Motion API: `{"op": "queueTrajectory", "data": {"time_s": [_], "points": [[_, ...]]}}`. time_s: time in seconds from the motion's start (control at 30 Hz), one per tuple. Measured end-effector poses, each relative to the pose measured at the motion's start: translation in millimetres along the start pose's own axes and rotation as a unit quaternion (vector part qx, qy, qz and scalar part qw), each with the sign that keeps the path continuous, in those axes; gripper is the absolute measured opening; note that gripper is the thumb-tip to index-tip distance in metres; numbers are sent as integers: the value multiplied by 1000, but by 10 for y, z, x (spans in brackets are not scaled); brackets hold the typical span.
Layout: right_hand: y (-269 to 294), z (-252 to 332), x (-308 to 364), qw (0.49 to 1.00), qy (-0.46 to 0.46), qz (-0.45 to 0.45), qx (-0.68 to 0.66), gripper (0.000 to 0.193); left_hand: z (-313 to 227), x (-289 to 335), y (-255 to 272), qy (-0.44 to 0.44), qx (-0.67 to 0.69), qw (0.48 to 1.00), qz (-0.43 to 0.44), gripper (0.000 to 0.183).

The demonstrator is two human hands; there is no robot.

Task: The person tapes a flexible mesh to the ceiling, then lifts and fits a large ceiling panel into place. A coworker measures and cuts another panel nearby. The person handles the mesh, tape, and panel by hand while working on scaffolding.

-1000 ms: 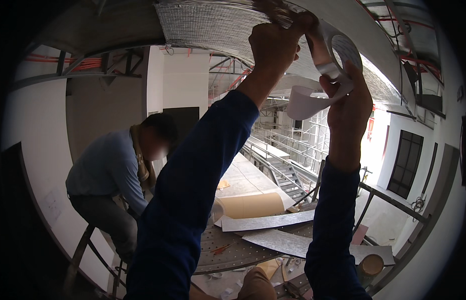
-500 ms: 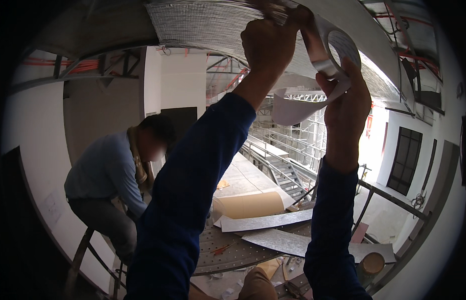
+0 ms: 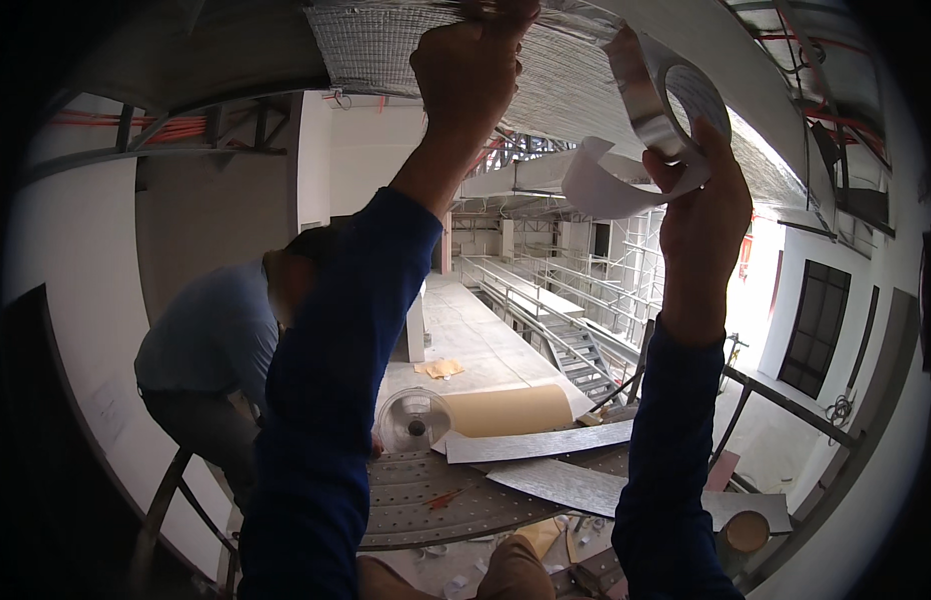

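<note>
Unfinished interior, with scaffolding beyond a perforated platform and a foil-faced sheet overhead. Compared with the preceding views, the left hand has been shifted leftward along the sheet, and the upper end of the silver tape is now left free between the hands; the roll is thus borne by the right hand alone, grasped at its lower rim. White backing is seen curling leftward from the right hand. The left hand is clenched, its raised digits at the sheet; whether anything is held cannot be told. A co-worker, left of the left forearm, is bent lower than before. Of possible containers, a cylindrical vessel is placed below the right hand, its contents indeterminable beneath a tan top; a clear round object, below the left hand, cannot be identified. Foil strips are laid between these.
</note>
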State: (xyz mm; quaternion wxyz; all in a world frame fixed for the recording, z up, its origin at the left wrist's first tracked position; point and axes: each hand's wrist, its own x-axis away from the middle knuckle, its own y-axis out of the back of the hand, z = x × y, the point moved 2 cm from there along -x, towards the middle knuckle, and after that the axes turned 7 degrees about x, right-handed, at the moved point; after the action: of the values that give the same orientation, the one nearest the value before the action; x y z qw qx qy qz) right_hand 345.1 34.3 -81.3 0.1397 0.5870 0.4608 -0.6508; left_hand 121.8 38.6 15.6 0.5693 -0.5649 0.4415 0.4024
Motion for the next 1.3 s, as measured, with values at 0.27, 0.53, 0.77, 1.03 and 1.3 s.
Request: {"op": "queueTrajectory", "data": {"time_s": [0.27,0.53,0.77,1.03,1.3], "points": [[41,3,-40,873,-284,-32,-395,31,-237,-232,675,-68,-79,994,-29,50],[6,77,-80,882,-296,-57,-363,37,-310,-431,1122,-105,-104,988,-32,50],[31,49,-69,896,-255,-35,-362,36,-496,-444,1217,-103,-82,991,-28,49],[34,10,-87,943,-196,-16,-269,40,-671,-450,1281,-128,-152,980,3,50],[16,79,-104,887,-274,-33,-371,39,-756,-454,1293,-89,-190,978,-10,49]]}}
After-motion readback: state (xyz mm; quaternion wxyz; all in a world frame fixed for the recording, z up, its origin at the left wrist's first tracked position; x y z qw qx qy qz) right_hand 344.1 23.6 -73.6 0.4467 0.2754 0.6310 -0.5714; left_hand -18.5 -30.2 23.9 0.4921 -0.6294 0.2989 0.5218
